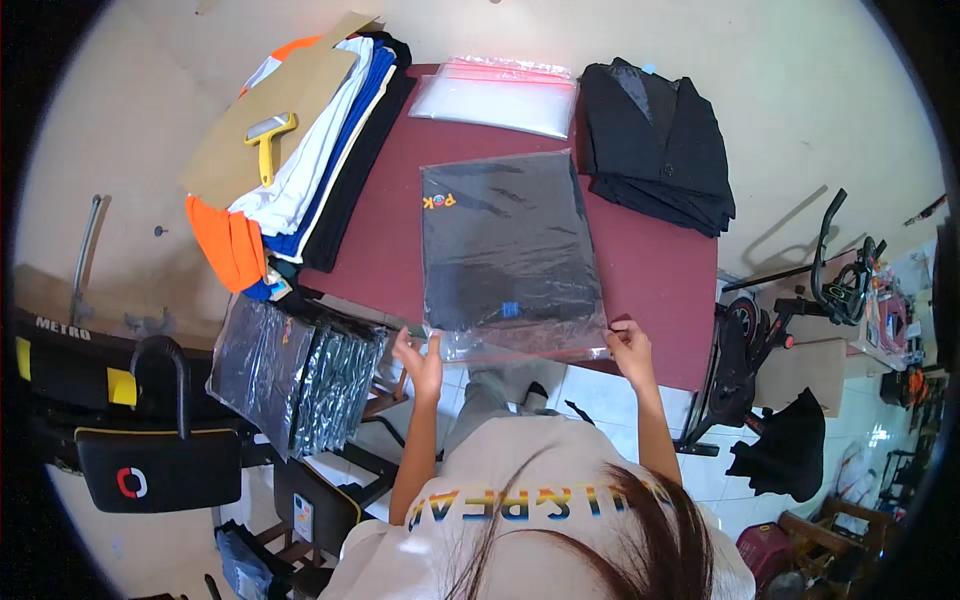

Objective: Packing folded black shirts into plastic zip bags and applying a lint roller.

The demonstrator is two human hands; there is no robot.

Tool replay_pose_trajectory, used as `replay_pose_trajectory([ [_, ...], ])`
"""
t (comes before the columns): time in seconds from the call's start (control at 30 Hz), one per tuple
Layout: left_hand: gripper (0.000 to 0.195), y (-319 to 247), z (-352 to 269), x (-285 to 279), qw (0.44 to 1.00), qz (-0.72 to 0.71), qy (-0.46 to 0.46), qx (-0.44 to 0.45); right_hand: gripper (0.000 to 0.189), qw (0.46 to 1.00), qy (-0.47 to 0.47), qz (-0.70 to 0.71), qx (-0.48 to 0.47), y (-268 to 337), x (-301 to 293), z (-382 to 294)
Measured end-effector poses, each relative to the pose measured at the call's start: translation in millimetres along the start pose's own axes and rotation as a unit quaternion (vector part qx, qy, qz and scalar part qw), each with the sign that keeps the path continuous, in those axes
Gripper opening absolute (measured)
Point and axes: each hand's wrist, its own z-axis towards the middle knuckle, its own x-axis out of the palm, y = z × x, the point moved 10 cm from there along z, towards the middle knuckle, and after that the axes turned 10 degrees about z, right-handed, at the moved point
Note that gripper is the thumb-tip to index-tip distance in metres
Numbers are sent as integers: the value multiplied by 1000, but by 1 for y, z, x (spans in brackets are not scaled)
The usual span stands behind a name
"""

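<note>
A folded dark garment in a clear plastic zip bag (510, 247) lies before me on the maroon tabletop (652, 300). Its near end, with a red seal strip (517, 356), hangs just past the table's front edge. My left hand (422, 361) grips the bag's near left corner between thumb and fingers. At the near right corner, my right hand (628, 351) pinches the end of the strip. A small embroidered logo and a blue tag show through the plastic.
Back left, folded clothes (300, 172) carry a cardboard sheet (300, 90) and a yellow lint roller (267, 142). Flat zip bags (499, 97) and dark folded jackets (660, 150) lie at the back. Bagged garments (300, 382) are stacked lower left. An exercise bike (742, 360) stands right.
</note>
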Motion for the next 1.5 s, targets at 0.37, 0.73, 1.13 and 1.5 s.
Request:
replay_pose_trajectory([
  [0.37, 65, 61, -129, 91, 679, -495, 229, -492, 17, 931, 234, 234, 153, -35, 64, -54],
  [0.73, 24, 10, -213, 138, 679, -355, 530, -364, 19, 926, 259, 247, 118, -52, 94, -88],
  [1.13, 15, -15, -217, 148, 692, -359, 517, -354, 16, 935, 248, 243, 75, -45, 92, -86],
  [1.5, 14, -5, -206, 145, 747, -317, 486, -324, 16, 935, 232, 248, 98, -50, 98, -93],
])
